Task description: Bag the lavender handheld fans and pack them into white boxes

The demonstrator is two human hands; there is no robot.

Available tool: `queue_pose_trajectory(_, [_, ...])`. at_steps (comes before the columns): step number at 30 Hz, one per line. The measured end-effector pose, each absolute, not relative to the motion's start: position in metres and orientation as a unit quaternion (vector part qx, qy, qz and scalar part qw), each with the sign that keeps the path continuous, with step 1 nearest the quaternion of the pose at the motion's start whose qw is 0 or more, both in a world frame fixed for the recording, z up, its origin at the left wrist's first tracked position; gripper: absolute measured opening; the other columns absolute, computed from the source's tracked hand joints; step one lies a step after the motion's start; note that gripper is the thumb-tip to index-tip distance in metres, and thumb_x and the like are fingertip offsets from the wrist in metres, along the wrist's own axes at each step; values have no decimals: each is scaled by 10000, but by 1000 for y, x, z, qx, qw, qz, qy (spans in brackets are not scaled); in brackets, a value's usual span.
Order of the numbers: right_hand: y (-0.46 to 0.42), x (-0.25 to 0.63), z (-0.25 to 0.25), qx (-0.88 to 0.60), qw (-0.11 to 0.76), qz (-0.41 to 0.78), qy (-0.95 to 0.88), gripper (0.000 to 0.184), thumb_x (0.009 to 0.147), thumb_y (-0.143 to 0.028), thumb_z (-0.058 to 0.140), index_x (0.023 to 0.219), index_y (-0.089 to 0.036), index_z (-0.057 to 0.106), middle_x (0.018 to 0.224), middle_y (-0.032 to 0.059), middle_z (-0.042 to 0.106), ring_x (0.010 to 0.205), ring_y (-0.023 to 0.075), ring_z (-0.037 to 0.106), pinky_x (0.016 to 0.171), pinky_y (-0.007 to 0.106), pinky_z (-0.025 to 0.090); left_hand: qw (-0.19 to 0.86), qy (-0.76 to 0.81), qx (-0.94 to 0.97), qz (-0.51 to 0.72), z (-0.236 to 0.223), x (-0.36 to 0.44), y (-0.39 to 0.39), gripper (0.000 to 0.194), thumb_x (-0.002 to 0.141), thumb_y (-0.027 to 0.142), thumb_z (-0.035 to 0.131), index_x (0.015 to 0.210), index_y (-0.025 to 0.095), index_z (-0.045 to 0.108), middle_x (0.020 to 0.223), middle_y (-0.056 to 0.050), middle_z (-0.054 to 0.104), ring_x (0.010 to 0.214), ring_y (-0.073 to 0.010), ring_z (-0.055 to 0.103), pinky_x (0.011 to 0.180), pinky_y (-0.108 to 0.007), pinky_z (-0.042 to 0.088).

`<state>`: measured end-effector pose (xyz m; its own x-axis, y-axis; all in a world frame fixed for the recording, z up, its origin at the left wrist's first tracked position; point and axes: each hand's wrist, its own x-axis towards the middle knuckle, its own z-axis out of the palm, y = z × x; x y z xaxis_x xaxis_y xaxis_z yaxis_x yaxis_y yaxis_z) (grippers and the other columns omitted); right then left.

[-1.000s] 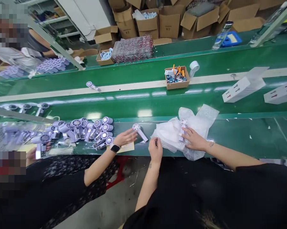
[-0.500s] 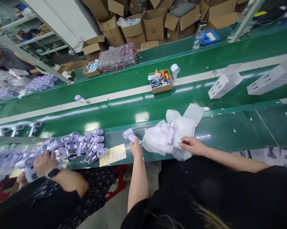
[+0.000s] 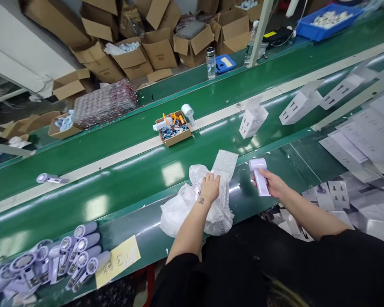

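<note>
My right hand (image 3: pixel 272 182) is closed around the handle of a lavender handheld fan (image 3: pixel 261 185), held upright over the bench to the right of the bags. My left hand (image 3: pixel 210 188) lies palm down on crumpled translucent bubble-wrap bags (image 3: pixel 175 214), fingers stretched out. Just left of its fingers shows the round head of another handheld fan (image 3: pixel 196 189); the hand hides the rest of it. A pile of lavender handheld fans (image 3: pixel 83 251) lies at the lower left, beside a yellow paper (image 3: pixel 119 261) with handwriting.
Beyond the bench runs a green conveyor (image 3: pixel 131 170) carrying white boxes (image 3: pixel 254 121). A small carton of parts (image 3: pixel 175 137) and a pale fan (image 3: pixel 188 111) stand on its middle strip. Printed white box sheets (image 3: pixel 367 136) are stacked at the right. A post (image 3: pixel 260 34) rises at the back.
The lavender fan has passed from my left hand to my right, which has moved right. My left hand has moved onto the bags. The view has swung right; the co-worker's hands have left it.
</note>
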<state>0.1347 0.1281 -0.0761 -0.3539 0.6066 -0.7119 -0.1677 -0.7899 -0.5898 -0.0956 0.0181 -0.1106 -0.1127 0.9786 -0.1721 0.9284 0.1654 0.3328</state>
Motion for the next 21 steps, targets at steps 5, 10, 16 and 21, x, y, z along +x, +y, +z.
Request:
queue_pose_trajectory(5, [142, 191, -83, -538, 212, 792, -195, 146, 818, -119, 563, 953, -174, 573, 737, 43, 671, 589, 154, 650, 514, 269, 578, 178, 689, 701, -48, -108, -100, 43, 242, 860, 99, 404, 914, 134, 637, 881, -124, 613, 933, -234, 550, 825, -373, 426])
queue_pose_trajectory(10, [146, 216, -97, -560, 225, 790, -107, 130, 851, -171, 539, 959, -114, 584, 754, 94, 686, 580, 162, 657, 525, 263, 585, 153, 529, 834, -32, -94, -105, 32, 245, 919, 192, 376, 948, 168, 618, 915, -96, 608, 964, -211, 529, 840, -338, 414])
queue_pose_trajectory(16, [157, 219, -123, -550, 277, 784, -78, 99, 841, -141, 544, 931, -122, 578, 757, 92, 689, 637, 173, 673, 566, 280, 598, 158, 582, 788, -127, -90, -118, 76, 206, 845, 70, 438, 830, 118, 638, 1018, -156, 619, 1145, -277, 478, 932, -408, 372])
queue_pose_trajectory(21, [148, 214, -137, -566, 282, 774, -46, 83, 844, -142, 533, 924, -132, 552, 743, 83, 678, 606, 171, 663, 556, 296, 595, 324, 709, 625, -47, -110, -16, 66, 342, 884, 379, 470, 1132, 148, 522, 1057, -120, 590, 935, -222, 583, 795, -327, 456])
